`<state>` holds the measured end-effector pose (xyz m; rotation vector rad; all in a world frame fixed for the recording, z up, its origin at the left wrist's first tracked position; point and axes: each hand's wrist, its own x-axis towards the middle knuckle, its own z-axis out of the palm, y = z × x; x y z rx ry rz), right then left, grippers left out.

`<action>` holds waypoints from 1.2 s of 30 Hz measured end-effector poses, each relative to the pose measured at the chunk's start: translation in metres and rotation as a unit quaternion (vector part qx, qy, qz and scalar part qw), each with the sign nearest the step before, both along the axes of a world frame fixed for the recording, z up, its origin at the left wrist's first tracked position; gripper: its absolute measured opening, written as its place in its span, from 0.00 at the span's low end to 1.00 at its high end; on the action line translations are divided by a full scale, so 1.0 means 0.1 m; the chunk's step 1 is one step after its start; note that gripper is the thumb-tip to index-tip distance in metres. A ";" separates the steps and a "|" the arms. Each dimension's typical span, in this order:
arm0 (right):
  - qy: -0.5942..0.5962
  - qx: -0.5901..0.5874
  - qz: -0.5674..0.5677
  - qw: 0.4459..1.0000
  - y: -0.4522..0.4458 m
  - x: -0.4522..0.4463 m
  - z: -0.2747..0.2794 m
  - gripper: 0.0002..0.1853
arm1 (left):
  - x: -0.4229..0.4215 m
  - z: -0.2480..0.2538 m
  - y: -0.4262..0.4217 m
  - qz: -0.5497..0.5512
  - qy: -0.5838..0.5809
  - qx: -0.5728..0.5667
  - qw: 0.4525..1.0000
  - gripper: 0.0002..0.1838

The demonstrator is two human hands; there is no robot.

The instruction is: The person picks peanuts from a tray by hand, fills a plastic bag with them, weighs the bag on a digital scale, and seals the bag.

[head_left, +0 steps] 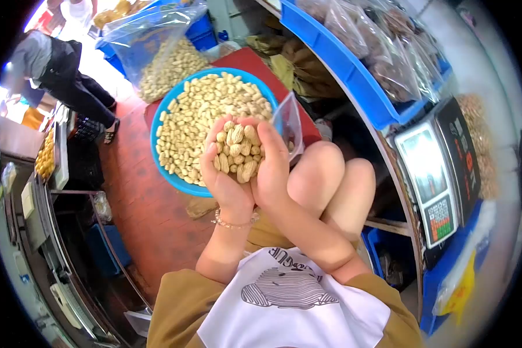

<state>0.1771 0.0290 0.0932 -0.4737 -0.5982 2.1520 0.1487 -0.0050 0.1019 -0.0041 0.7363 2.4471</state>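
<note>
My left hand (pixel 225 184) and my right hand (pixel 274 165) are cupped side by side, palms up, with a heap of unshelled peanuts (pixel 236 149) between them. They are over the near right part of a round blue basin (pixel 154 138), which is filled with more peanuts (pixel 200 119). A beaded bracelet circles my left wrist. Beneath the basin is a red surface (pixel 245 61). Close to my right fingers, a clear plastic bag (pixel 290 124) sticks up at the basin's edge.
Behind the basin stands a large clear bag of peanuts (pixel 171 69). On the right are a blue tray (pixel 336 66) of bagged goods and a digital scale (pixel 426 168). A person in dark trousers (pixel 64 66) stands at the upper left, near shelving.
</note>
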 end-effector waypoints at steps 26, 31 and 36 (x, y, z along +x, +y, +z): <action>-0.142 -0.006 -0.142 0.980 0.46 0.54 -0.31 0.14 | 0.43 -0.35 0.42 -0.184 -0.047 -0.072 0.979 0.28; -0.144 0.007 -0.147 0.978 0.46 0.52 -0.31 0.12 | 0.40 -0.43 0.42 -0.174 -0.036 -0.070 0.982 0.27; -0.156 0.004 -0.158 0.975 0.46 0.49 -0.32 0.12 | 0.37 -0.48 0.44 -0.163 -0.048 -0.069 0.983 0.27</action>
